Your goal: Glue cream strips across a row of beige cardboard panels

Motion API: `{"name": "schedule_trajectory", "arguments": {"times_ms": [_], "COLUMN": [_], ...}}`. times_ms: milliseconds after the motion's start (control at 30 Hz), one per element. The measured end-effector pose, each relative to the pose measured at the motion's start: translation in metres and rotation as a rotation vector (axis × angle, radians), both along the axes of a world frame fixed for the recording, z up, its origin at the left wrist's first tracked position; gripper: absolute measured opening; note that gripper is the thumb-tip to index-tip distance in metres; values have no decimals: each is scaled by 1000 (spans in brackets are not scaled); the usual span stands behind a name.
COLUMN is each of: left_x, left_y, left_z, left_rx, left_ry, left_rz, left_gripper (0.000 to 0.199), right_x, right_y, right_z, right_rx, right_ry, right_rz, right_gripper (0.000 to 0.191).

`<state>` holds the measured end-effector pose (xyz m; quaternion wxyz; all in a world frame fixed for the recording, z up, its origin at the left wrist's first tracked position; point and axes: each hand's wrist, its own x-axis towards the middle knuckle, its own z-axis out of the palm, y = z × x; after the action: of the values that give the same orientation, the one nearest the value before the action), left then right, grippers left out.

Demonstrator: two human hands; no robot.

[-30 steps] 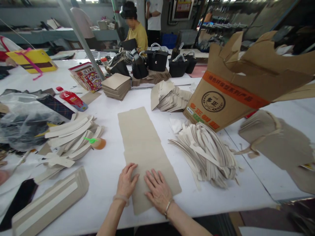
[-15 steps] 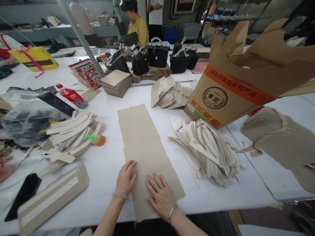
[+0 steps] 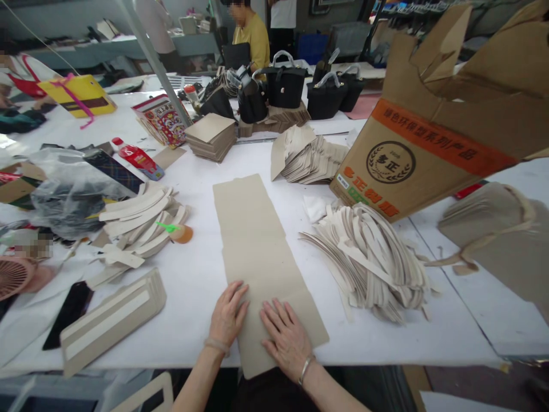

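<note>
A long beige cardboard panel (image 3: 253,229) lies flat on the white table (image 3: 184,320), its near end reaching the table's front edge. My left hand (image 3: 229,312) rests on the panel's left edge with fingers stretched out. Flat on the lower part of the panel is my right hand (image 3: 286,337), fingers spread. Neither hand grips anything. To the right sits a heap of curved pale strips (image 3: 364,257). On the left are more curved strips (image 3: 141,217), a small glue bottle with a green tip (image 3: 182,233), and a stack of long rounded panels (image 3: 114,320).
A big open carton (image 3: 398,160) leans at the right. Behind are stacked cardboard squares (image 3: 211,137), a fanned pile of pieces (image 3: 306,154) and black handbags (image 3: 285,86). A black phone-like slab (image 3: 68,315) and pink fan (image 3: 21,277) lie left. People are across the table.
The whole view has shifted, so things sit a little farther right and the pink fan shows at left. Both hands stay in place on the cardboard panel.
</note>
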<state>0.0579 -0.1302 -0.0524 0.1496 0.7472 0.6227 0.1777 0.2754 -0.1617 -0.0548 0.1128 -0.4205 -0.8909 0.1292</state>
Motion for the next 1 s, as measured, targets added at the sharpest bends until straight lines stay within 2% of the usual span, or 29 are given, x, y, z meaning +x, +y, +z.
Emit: {"name": "schedule_trajectory", "arguments": {"times_ms": [200, 367, 433, 533, 600, 700, 1000], "left_x": [-2, -5, -5, -3, -3, -4, -17], "left_y": [0, -15, -29, -50, -60, -68, -67], "left_z": [1, 13, 19, 21, 20, 14, -3], "left_rx": [-26, 18, -1, -56, -72, -47, 8], "left_ry": [-50, -48, -10, 39, 63, 94, 169], "left_rz": [-12, 67, 28, -103, -157, -165, -275], "left_gripper": [37, 38, 35, 31, 31, 35, 45], "right_x": [-1, -1, -1, 0, 0, 1, 4], "right_y": [-1, -1, 0, 0, -1, -3, -1], "right_z": [-2, -2, -2, 0, 2, 3, 4], "right_rx": [17, -13, -36, -70, -88, -102, -102], "right_ry": [-6, 3, 16, 34, 36, 30, -10], "right_rz": [1, 3, 4, 4, 4, 5, 9], "right_gripper": [64, 62, 62, 62, 62, 64, 65]}}
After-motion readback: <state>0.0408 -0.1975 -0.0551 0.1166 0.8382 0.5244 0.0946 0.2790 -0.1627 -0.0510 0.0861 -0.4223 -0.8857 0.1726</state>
